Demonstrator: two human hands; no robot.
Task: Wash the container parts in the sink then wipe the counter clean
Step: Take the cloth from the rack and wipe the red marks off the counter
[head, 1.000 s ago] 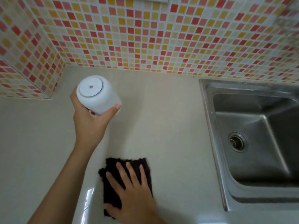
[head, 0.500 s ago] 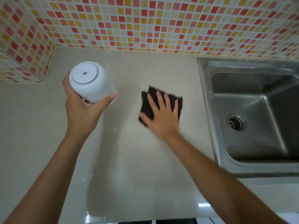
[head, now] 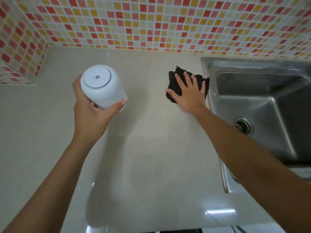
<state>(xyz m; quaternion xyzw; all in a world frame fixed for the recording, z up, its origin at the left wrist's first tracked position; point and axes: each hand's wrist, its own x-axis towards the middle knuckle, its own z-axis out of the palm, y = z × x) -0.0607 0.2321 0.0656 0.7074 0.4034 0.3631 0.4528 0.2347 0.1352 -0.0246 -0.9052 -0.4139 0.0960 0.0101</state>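
Both hands are busy wiping: your left hand (head: 90,115) grips the white container (head: 102,86) above the counter (head: 151,148), your right hand (head: 190,93) presses flat-fingered on the dark cloth (head: 175,76) beside the sink (head: 208,68); next, sweep unwiped areas.

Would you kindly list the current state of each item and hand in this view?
White container: lifted off the counter, base up.
Left hand: gripping the container.
Dark cloth: crumpled, flat on the counter beside the sink.
Right hand: open, pressing the cloth.
Sink: empty, drain uncovered.
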